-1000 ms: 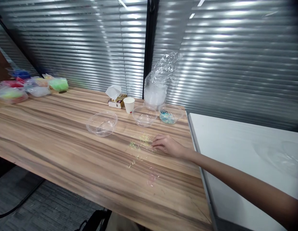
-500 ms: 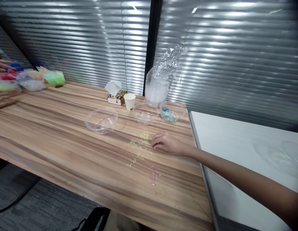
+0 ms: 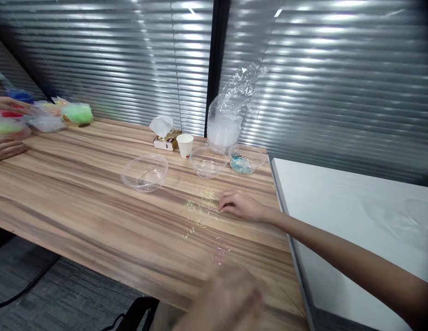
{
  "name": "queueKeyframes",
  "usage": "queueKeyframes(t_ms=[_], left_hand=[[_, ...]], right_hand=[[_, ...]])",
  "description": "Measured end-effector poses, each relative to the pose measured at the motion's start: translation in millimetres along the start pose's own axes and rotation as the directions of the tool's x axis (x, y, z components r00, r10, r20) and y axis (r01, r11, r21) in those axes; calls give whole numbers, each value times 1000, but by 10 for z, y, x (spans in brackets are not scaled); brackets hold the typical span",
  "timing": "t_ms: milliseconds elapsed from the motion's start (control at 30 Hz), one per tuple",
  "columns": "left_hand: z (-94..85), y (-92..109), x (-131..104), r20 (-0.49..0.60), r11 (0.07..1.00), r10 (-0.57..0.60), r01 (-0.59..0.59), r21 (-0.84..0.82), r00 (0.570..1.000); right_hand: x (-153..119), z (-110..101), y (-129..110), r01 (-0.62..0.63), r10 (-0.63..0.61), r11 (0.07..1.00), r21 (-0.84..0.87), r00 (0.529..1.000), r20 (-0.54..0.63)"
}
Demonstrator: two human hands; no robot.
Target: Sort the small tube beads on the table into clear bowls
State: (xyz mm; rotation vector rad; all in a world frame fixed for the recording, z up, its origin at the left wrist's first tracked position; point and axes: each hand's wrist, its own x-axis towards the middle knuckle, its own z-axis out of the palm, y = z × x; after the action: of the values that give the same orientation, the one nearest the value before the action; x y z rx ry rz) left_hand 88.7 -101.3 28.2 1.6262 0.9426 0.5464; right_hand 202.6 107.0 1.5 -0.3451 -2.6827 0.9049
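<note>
My right hand rests on the wooden table with its fingers curled down and pressed together beside a scatter of small thin yellow pieces. Whatever lies between its fingertips is hidden. Small green pieces are left of the yellow ones, and a few pink pieces, some loop-like, lie nearer me. Low in the view, my left hand hangs over the front of the table, smeared by motion, so its fingers cannot be made out. Beyond the scatter stand a clear bowl and another bowl holding blue pieces.
A third clear bowl stands farther left. Behind are a tissue box, a paper cup and stacked bowls in a plastic bag. Another person's hands are among bags at far left. A white table adjoins on the right.
My left hand has come into view from the bottom edge. My right hand stays almost in place, fingers curled. The other person's upper hand has moved right and down over the bags.
</note>
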Motion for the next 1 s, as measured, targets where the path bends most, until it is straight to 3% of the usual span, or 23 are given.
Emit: queueKeyframes(t_ms=[33,67,100,167,267,400,800,1000], left_hand=[[-197,-62,20,-144,996,-31,43,78,989],[-392,-121,50,-363,957,-17,120,264,932],[-574,-172,93,-477,890,28,195,412,879],[-860,-249,212,-540,784,97,270,559,836],[-1052,-313,415,-530,646,72,365,670,845],[-1047,-374,568,-507,543,68,394,742,859],[-1012,-498,590,-465,619,125,298,727,876],[-1027,-542,581,-490,653,148,287,701,859]], right_hand=[[-5,13,1,-5,5,1000,-1,1000,-11],[-10,28,2,-10,9,1000,-9,1000,-22],[-14,45,0,-14,13,1000,-20,999,-33],[-22,79,-8,-18,15,999,-45,998,-60],[-44,124,-26,-32,25,998,-56,992,-121],[-104,172,-37,-44,29,997,-66,976,-217],[-156,254,-73,58,-71,996,-72,979,-189],[-105,209,-153,-12,3,998,-61,990,-138]])
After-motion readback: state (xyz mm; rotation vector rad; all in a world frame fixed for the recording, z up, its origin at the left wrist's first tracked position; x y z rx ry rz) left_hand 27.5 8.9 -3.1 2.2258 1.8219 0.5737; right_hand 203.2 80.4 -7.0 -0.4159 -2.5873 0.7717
